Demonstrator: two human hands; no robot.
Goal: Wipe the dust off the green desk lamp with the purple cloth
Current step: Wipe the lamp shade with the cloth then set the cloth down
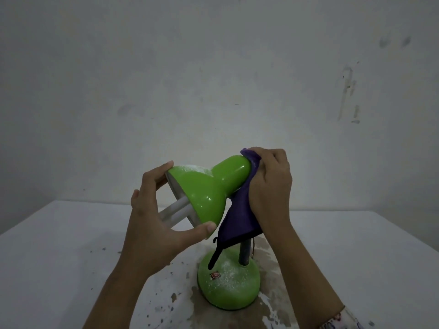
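Head view. Lamp, desk, green [209, 186]: centre of the frame, round base [229, 281] standing on a white, stained table [59, 245] at lower centre; shade tilted toward the left, white tube bulb [177, 211] protruding from its mouth. White dust lies on the shade's upper edge and across the base. Left hand [152, 224]: fingers and thumb curled round the shade's rim, gripping it. Right hand [270, 184]: clenched on the purple cloth [235, 224], pressing it against the narrow rear end of the shade; the cloth's loose part hangs down over the dark stem [245, 252]. Pale, marked wall [213, 67] behind.
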